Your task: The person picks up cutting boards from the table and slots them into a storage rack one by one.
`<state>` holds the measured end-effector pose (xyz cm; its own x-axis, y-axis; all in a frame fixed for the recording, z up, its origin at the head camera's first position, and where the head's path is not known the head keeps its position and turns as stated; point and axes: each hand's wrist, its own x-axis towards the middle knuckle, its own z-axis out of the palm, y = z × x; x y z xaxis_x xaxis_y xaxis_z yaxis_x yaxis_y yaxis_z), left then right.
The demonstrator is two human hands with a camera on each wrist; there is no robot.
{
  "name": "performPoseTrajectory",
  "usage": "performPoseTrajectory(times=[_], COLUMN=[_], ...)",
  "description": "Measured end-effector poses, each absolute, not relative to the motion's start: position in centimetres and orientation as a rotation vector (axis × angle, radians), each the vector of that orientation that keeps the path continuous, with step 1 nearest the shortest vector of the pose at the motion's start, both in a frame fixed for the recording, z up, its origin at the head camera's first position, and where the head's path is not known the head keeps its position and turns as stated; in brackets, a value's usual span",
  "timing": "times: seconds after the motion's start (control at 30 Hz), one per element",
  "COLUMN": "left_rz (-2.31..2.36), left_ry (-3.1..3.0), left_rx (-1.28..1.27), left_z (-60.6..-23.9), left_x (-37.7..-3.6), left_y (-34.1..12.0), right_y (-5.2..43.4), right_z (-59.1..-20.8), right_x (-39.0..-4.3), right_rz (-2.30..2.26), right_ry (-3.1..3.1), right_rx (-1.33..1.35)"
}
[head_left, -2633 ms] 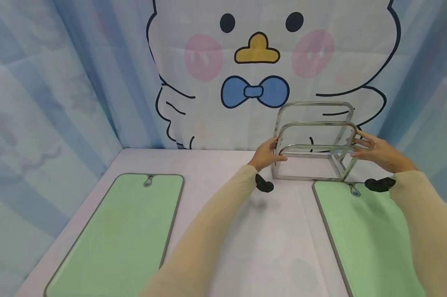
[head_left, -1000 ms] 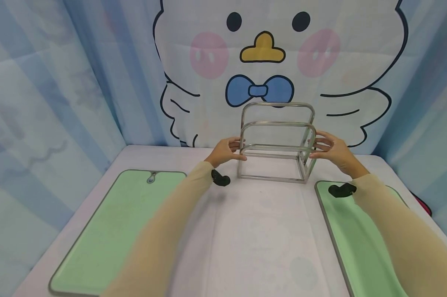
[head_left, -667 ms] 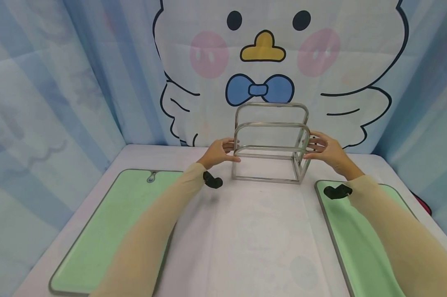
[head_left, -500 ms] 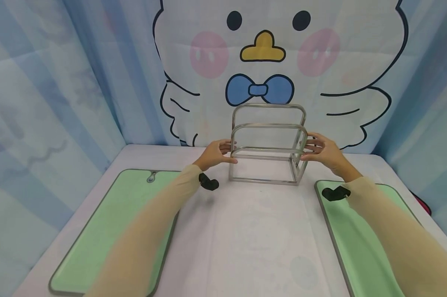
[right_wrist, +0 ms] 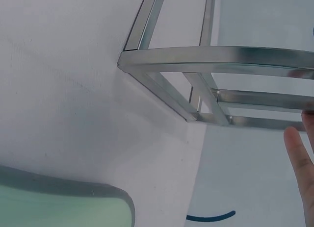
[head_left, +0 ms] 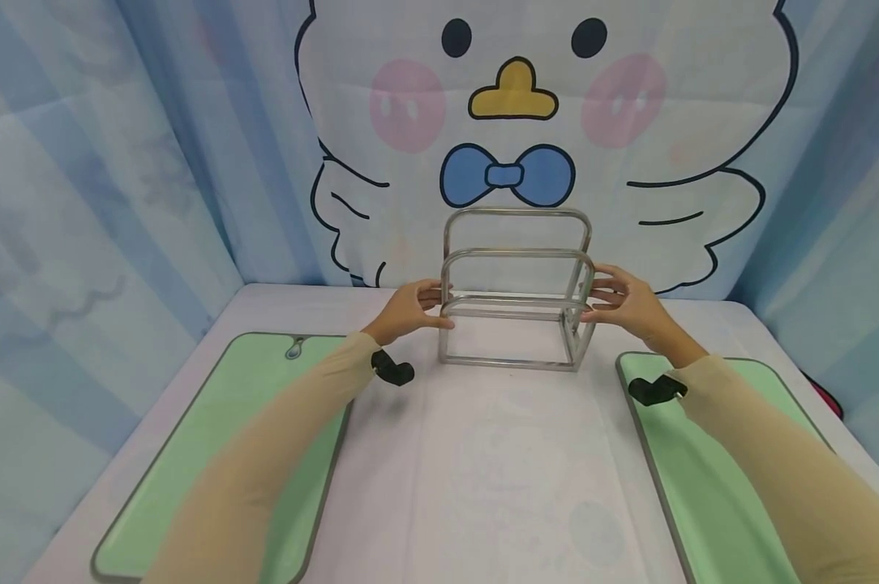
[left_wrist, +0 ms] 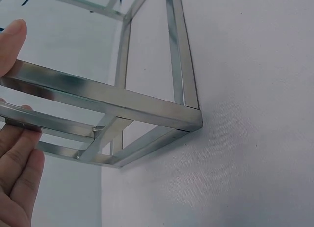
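Observation:
An upright metal rack [head_left: 512, 253] with three hoops, rounded at the top, is at the back middle of the table. My left hand [head_left: 406, 310] holds its left side, thumb [left_wrist: 11, 45] in front of the front hoop and fingers behind. Gripping the right side is my right hand [head_left: 632, 312], thumb at the front hoop and fingers spread behind it. Both wrist views show the rack's lower bars close over the tabletop; whether they touch it I cannot tell. No board stands in the rack.
A green cutting board [head_left: 199, 438] with a grey rim lies flat at the left, partly under my left sleeve. Another green cutting board [head_left: 702, 462] lies at the right beneath my right arm. Behind the white table [head_left: 498, 470] hangs a printed curtain [head_left: 512, 32].
The rack has moved left, from behind the right board to the middle, and slightly toward me. Both hands have kept hold of it throughout. The two boards have stayed in place.

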<state>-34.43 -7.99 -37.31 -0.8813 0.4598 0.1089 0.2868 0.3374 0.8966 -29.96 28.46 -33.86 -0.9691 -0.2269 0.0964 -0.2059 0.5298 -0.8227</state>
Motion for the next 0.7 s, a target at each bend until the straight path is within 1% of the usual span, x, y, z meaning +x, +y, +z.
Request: performPoseTrajectory(times=[0.7], left_rz=[1.58], left_ry=[2.447], left_rx=[0.675], left_z=[-37.2], left_x=[-32.5], left_y=[-9.8], right_y=[26.9], right_z=[-34.2], right_x=[-28.6], right_rz=[-1.473], right_ry=[2.704], right_rx=[-0.394])
